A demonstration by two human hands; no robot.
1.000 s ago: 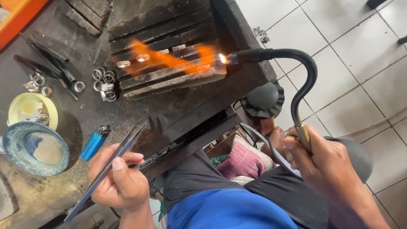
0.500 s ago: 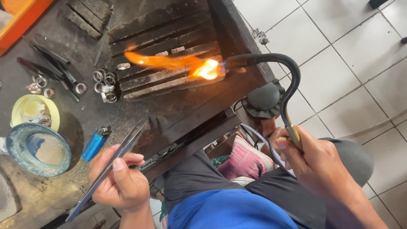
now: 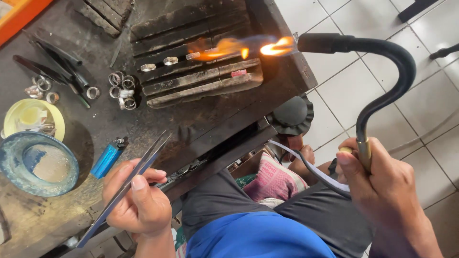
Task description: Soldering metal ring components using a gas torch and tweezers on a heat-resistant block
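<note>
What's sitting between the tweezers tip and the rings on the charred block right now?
In the head view, only bare scorched bench top lies between the tweezers in the left hand and the rings on the charred block.

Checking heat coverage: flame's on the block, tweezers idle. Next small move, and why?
Probably swing the torch tip slightly left along the block. The flame licks the right end of the row, short of the two left rings. The right hand grips the torch; the left hand holds tweezers clear.

Left hand [image 3: 138, 200] low, fingers [image 3: 143, 179] pinched closed; right hand [image 3: 382, 188] fisted, thumb up, forearm angled toward the body.
</note>
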